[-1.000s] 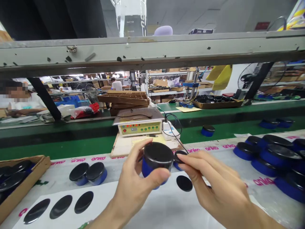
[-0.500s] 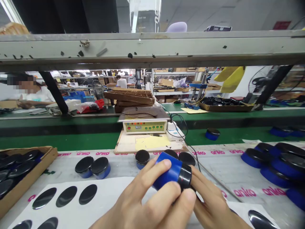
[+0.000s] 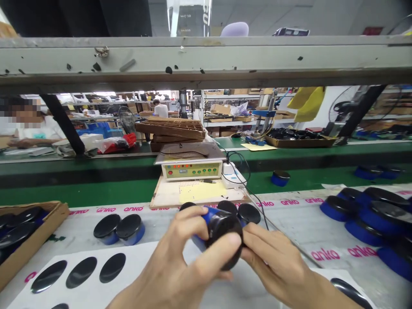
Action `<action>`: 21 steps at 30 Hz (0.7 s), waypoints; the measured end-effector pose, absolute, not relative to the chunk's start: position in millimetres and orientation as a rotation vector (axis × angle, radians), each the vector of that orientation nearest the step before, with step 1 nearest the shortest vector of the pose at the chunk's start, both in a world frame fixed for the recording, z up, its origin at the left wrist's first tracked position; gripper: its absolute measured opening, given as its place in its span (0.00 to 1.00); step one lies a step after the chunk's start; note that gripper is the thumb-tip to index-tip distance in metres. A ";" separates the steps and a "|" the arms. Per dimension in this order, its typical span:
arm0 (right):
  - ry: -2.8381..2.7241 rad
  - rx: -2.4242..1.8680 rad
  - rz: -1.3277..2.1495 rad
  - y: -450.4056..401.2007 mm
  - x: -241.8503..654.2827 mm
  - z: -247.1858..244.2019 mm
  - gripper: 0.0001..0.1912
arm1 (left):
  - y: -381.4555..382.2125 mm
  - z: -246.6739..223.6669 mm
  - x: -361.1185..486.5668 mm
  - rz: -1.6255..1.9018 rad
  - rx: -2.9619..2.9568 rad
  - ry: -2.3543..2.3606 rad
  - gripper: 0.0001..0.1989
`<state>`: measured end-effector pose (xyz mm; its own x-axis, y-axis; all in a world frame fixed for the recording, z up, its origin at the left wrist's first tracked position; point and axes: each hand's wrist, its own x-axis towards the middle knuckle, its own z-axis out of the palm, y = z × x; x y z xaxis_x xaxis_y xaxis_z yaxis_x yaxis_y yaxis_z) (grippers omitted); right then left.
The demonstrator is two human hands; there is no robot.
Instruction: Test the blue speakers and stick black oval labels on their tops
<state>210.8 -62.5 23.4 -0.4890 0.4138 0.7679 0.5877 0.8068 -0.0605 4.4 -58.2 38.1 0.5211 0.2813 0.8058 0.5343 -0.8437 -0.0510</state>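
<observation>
My left hand [image 3: 180,253] is closed around a round cap [image 3: 223,234] with a blue side and a glossy black face. The cap is tilted so the black face is turned toward me, and my left thumb lies across it. At the cap's right edge, my right hand [image 3: 273,257] has its fingers pressed together, gripping the rim; its fingertips are partly hidden. Just behind my hands stand similar caps [image 3: 249,213], one partly covered by my left fingers. Two more caps [image 3: 130,228] stand to the left. Glossy black discs [image 3: 82,272] lie on a white sheet [image 3: 135,257] below them.
A cardboard box [image 3: 54,221] of caps stands at left, and a pile of caps [image 3: 365,231] at right. Ahead is a control box [image 3: 193,171] with cables, before a green surface [image 3: 106,191]. A shelf beam [image 3: 225,60] crosses overhead. A person [image 3: 35,124] sits far left.
The cap has been turned from side-on so its black face now shows toward me. My left thumb has moved onto that face, and my right hand has come round to the right edge.
</observation>
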 end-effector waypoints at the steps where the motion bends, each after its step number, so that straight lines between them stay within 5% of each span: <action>1: -2.206 -0.727 -0.287 -64.6 210.1 24.1 0.12 | -56.0 35.8 0.7 -1.133 -2.521 -0.729 0.25; 4: -2.379 -0.741 -0.347 -63.0 219.4 22.4 0.14 | -43.7 24.4 -20.4 -0.887 -2.539 -0.882 0.28; 12: -1.612 -2.110 -0.155 71.7 362.2 25.2 0.15 | -13.8 -38.4 -63.0 -0.921 -2.716 -1.700 0.25; 17: -1.505 -2.263 0.048 119.9 396.5 10.8 0.16 | -11.4 -59.4 -50.8 -0.935 -2.816 -1.830 0.28; 21: -1.543 -2.114 0.063 110.4 375.0 28.3 0.14 | -12.5 -31.5 -42.2 -1.105 -2.804 -1.845 0.32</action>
<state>375.0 110.4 28.3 0.3505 0.9002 0.2584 0.8762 -0.2177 -0.4300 -42.2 -12.5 -31.5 0.2874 0.9166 0.2778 0.6776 -0.3995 0.6174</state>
